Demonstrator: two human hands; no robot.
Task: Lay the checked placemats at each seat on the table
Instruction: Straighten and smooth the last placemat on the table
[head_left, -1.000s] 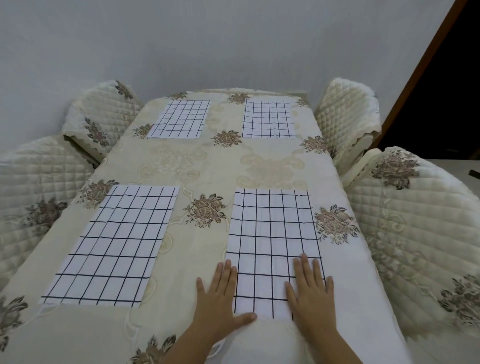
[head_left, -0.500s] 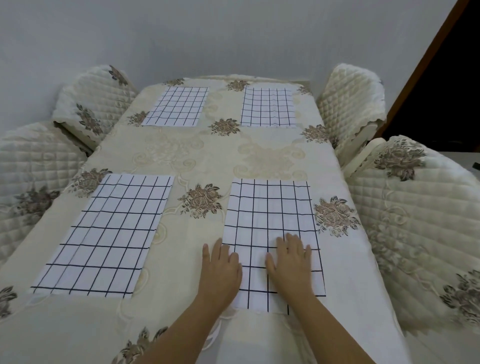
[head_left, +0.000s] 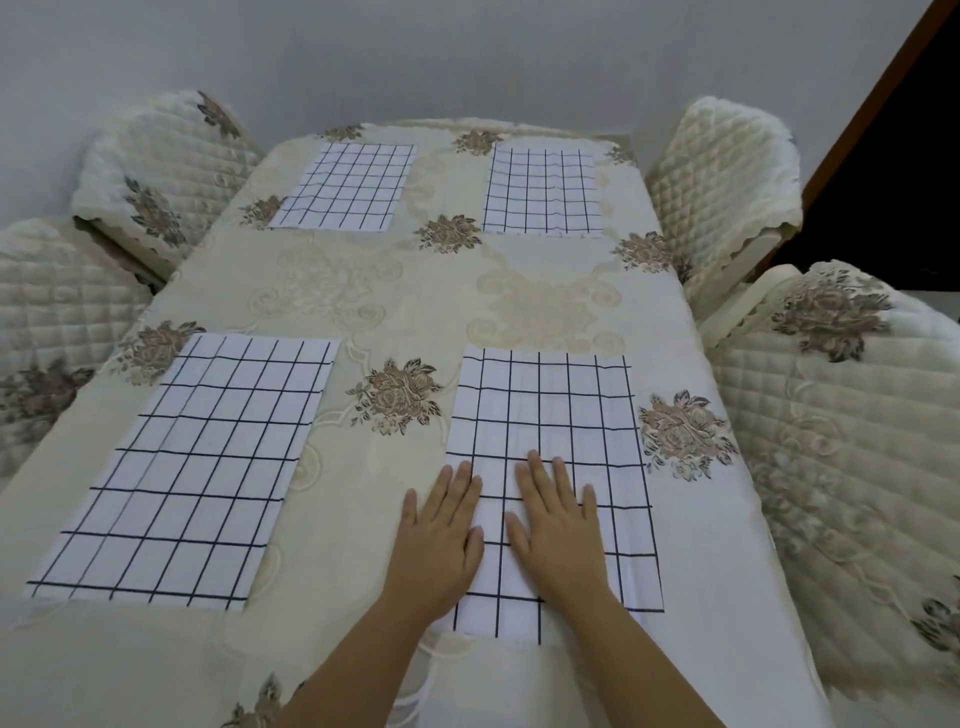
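Both hands lay flat with fingers straight, gripping nothing. The left hand (head_left: 439, 540) rested across the left edge of the near right placemat (head_left: 571, 415), and the right hand (head_left: 558, 530) was just beside it on the mat's middle. To finish well, I judged, the palms should sweep outward to the corners with light pressure, flattening the mat without skewing it against the counter (head_left: 415, 291) edge. The near left placemat (head_left: 208, 467), far left placemat (head_left: 348, 187) and far right placemat (head_left: 543, 189) lay flat at their seats.
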